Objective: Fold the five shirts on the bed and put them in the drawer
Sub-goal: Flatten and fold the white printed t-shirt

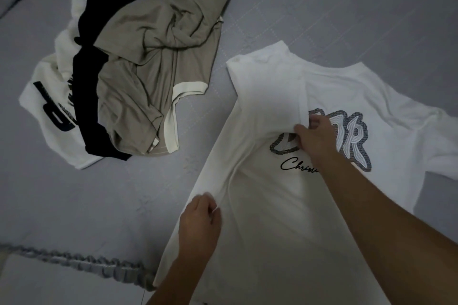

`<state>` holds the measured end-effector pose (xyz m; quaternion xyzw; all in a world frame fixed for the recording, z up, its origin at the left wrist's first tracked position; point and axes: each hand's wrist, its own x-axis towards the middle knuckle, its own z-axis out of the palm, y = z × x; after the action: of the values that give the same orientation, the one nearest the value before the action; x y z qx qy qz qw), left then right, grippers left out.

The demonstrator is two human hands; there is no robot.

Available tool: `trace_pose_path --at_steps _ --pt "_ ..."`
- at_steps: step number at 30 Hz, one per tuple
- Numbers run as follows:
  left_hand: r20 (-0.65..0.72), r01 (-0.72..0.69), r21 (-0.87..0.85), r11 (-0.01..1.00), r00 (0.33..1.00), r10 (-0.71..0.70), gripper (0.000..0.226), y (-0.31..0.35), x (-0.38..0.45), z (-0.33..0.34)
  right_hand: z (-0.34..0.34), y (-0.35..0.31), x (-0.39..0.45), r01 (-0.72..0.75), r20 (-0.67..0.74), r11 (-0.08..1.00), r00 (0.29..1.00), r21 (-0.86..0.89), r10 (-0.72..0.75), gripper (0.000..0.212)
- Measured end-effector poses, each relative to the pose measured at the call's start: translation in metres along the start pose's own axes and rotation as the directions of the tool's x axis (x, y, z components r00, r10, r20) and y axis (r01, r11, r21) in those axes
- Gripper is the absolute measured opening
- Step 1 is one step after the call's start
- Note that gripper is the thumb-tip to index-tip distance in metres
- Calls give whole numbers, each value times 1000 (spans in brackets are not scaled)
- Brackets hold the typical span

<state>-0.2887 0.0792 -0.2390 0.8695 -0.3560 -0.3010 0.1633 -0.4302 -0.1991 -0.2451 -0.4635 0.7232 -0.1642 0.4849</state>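
Both hands pinched the white shirt (285, 200) spread at the bed's (74, 193) near edge: left hand (200, 220) low, right hand (314, 138) at the print. Uneven pulls would likely skew the fold.

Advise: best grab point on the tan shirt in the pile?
Probably the tan shirt by its cream-trimmed hem, coming from the right. That edge lies flat and free on the bed; the middle is twisted, and its left side overlaps the black shirt.
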Motion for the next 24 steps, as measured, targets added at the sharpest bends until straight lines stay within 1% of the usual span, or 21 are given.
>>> trace_pose_path --at_steps 3,5,6,7,9,10,11,13,16,17,18,19,20,21,22,23,24 --pt "-15 62 -163 985 998 -65 28 -3 -15 -7 3 16 -22 -2 10 1000 1000 -7 2 34" --pt "-23 63 -234 970 997 -70 29 -8 -21 -11 5 29 -39 17 24 996 1000 -85 -15 40" --pt "-24 49 -229 972 998 -56 28 -9 -23 -11 5 36 -49 42 36 989 999 -138 -38 42" --pt "-20 25 -197 980 999 -30 29 -12 -24 -12 5 43 -60 84 59 979 996 -185 -74 41" --pt "41 -70 -42 997 997 71 34 -21 -27 -8 2 61 -83 203 153 926 975 -319 -161 40" --pt "99 -126 65 990 988 119 34 -26 -30 -5 -2 73 -96 280 219 861 954 -424 -203 41" --pt "154 -176 157 972 976 152 30 -31 -34 0 -6 87 -108 356 285 775 929 -522 -235 44" --pt "228 -229 258 939 958 171 17 -41 -44 9 -18 116 -132 473 384 620 879 -626 -283 54" --pt "299 -230 341 912 946 126 12 -56 -62 21 -39 158 -161 556 465 495 831 -667 -306 67" --pt "312 -201 337 920 946 93 13 -60 -69 24 -47 170 -168 558 478 474 830 -681 -289 68" --pt "289 -152 312 938 955 59 13 -63 -76 23 -56 182 -175 548 485 460 836 -699 -258 69" --pt "229 -80 279 957 973 14 11 -67 -82 22 -66 194 -180 533 485 450 845 -717 -227 69" --pt "145 21 263 965 987 -62 16 -71 -87 20 -76 205 -186 517 480 445 854 -731 -202 69" --pt "29 134 255 958 989 -146 31 -76 -90 18 -87 216 -191 498 469 446 864 -744 -183 69" --pt "-79 239 243 940 971 -226 49 -81 -91 14 -98 225 -197 475 451 452 876 -755 -169 69" --pt "-160 334 201 921 938 -306 60 -86 -92 9 -109 235 -202 453 432 460 888 -764 -157 69" --pt "-180 418 141 897 902 -392 64 -89 -94 3 -120 243 -208 434 418 465 897 -772 -144 69"
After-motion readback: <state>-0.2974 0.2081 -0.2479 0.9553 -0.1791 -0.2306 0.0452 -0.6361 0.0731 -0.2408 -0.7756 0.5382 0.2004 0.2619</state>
